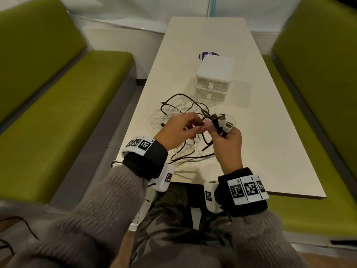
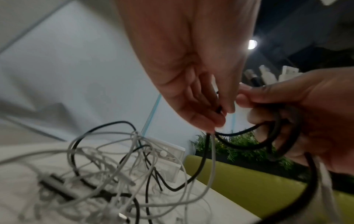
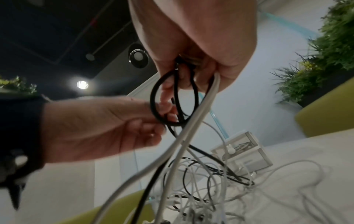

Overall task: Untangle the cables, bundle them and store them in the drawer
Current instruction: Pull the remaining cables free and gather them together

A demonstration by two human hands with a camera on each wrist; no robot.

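**Entry: two hands on the cable tangle, above the table's near end**

1. Right hand (image 1: 229, 146): I see its fingers curled round a clutch of cable ends (image 1: 222, 123). Black and white plugs stick out of the top of the fist, pointing toward 1 o'clock in the head view. A black loop (image 3: 172, 98) and a white lead (image 3: 193, 121) hang from the fist.

2. Left hand (image 1: 177, 130): at 9 o'clock of the right hand, fingertips touching it. Thumb and fingers are drawn together, pinching a black strand (image 2: 220, 109) and a white one side by side; the other fingers are loosely curled.

3. Cable tangle (image 1: 179, 113): black and white leads in a loose heap on the table (image 1: 270, 142), beneath and at 12 o'clock of the hands. No single long axis; strands run up from the heap to both hands.

4. Drawer unit (image 1: 214, 78): white, two tiers, both shut, at 12 o'clock beyond the heap, fronts toward me.
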